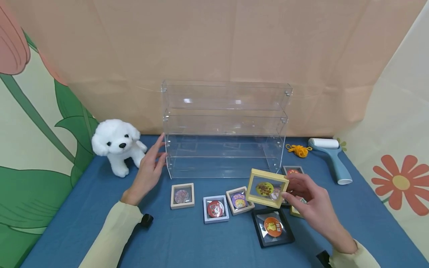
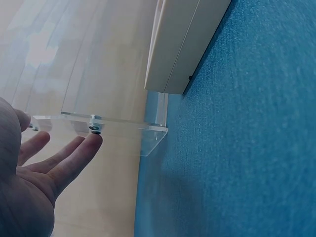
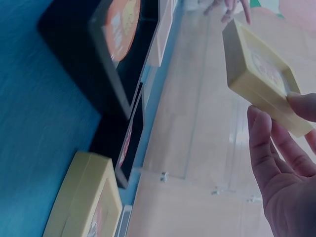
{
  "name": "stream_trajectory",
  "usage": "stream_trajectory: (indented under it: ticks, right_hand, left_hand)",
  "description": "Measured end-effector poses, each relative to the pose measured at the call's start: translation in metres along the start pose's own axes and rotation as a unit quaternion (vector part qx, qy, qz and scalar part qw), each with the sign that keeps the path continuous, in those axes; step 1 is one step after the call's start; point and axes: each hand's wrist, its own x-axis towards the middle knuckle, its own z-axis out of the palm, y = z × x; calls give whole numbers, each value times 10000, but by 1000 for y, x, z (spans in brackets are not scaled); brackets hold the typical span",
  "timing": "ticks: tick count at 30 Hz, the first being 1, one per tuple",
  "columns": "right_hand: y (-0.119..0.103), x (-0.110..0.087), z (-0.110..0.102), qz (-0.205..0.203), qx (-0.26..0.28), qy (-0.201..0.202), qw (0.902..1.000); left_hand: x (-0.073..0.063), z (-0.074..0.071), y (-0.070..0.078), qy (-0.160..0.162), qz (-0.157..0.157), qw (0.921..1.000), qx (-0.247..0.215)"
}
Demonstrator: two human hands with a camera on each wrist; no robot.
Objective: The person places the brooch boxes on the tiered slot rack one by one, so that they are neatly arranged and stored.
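My right hand (image 1: 313, 204) pinches a yellow display frame (image 1: 264, 203) by its right edge, thumb in front. Tilted, the frame hangs over other frames, a round yellowish badge visible behind its clear front. In the right wrist view the same yellow frame (image 3: 239, 64) sits between thumb and fingers. With fingers extended, my left hand (image 1: 149, 169) touches the left side of a clear acrylic tiered display shelf (image 1: 224, 149). One fingertip of the left hand (image 2: 44, 173) lies at a metal fastener (image 2: 95, 126) on the shelf's side panel in the left wrist view.
Before the shelf lie a beige frame (image 1: 173, 197), a light blue frame (image 1: 216, 220), a cream frame (image 1: 246, 209) and a black frame (image 1: 273, 243). Another yellow frame (image 3: 81, 197) is below my right hand. A plush dog (image 1: 117, 143), orange yarn (image 1: 299, 150) and lint roller (image 1: 335, 160) flank the shelf.
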Motion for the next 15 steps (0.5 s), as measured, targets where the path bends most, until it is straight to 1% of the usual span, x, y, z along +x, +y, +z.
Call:
stream_trajectory:
  ticks: [5, 10, 15]
  right_hand:
    - [-5, 9, 8, -156, 227, -112, 9996]
    - [-10, 17, 15, -221, 286, -180, 9992]
    - [-12, 24, 23, -359, 340, -193, 9986]
  left_hand:
    - [0, 0, -1, 25, 21, 10000, -5]
    - [0, 1, -2, 4, 56, 9999, -98]
    - [0, 1, -1, 15, 42, 10000, -62]
